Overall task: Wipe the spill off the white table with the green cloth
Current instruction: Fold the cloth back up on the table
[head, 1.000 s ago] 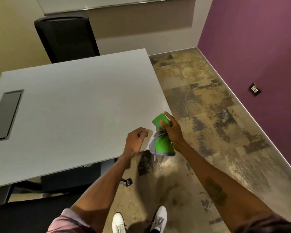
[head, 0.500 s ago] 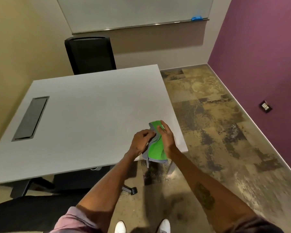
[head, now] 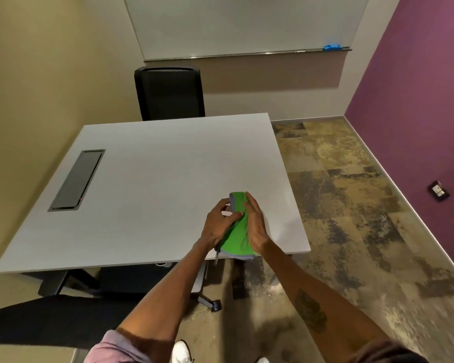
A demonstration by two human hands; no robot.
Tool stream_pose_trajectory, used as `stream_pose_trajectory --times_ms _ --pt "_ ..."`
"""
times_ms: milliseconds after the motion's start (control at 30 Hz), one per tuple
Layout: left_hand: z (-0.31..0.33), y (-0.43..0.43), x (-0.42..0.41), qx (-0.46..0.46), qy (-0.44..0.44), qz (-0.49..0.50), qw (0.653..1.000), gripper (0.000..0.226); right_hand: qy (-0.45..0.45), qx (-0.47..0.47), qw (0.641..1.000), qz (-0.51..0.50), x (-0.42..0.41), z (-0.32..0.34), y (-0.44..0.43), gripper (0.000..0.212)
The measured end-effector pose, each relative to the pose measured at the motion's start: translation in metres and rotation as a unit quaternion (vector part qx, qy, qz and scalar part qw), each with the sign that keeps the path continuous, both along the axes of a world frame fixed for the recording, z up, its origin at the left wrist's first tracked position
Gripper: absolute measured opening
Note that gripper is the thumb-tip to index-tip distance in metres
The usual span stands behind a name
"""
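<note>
A bright green cloth [head: 237, 238] with a grey hem is held between both hands above the near right corner of the white table [head: 152, 184]. My left hand [head: 219, 225] grips its left side, with fingers curled on the upper edge. My right hand [head: 256, 226] presses flat along its right side, with fingers on the upper fold. The cloth hangs bunched, and its lower end droops past the table's front edge. I cannot make out any spill on the tabletop.
A dark cable tray lid [head: 76, 179] is set into the table at the left. A black chair [head: 169, 93] stands behind the table, and another chair's base [head: 207, 302] is under the near edge. A whiteboard [head: 244, 24] hangs on the far wall. Patterned floor lies to the right.
The view has tilted up and the hands have moved left over the table corner. My left hand, apart from the cloth a second ago, now grips it together with the right.
</note>
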State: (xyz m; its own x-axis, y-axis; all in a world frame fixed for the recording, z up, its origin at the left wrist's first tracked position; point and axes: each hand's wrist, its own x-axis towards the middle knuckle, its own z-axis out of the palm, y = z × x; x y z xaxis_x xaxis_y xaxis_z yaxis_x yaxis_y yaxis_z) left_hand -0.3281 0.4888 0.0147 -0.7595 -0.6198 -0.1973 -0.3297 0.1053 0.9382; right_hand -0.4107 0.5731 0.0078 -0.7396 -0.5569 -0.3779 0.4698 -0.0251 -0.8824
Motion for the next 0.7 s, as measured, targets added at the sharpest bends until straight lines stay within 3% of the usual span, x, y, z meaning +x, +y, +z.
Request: stream_pose_trajectory --times_ms 133,300,500,600,700 --pt "0.005 -0.031 0.013 0.009 -0.008 -0.001 1.0 0.046 0.001 -0.014 1.0 0.006 0.011 0.005 -0.026 0.047" --pt "0.017 -0.07 0.033 -0.02 0.0 -0.001 1.0 0.036 0.023 0.025 0.999 0.017 0.022 0.015 -0.054 0.056" --pt "0.03 -0.121 0.067 -0.063 0.007 -0.021 0.998 0.023 0.173 0.124 0.975 0.062 0.031 0.024 -0.084 0.067" --pt "0.035 -0.144 0.087 -0.062 0.006 -0.03 0.998 0.025 0.26 0.135 0.951 0.101 0.035 0.029 -0.101 0.074" --pt "0.037 -0.165 0.109 -0.048 0.006 -0.031 0.998 0.023 0.287 0.125 0.94 0.135 0.041 0.034 -0.121 0.078"
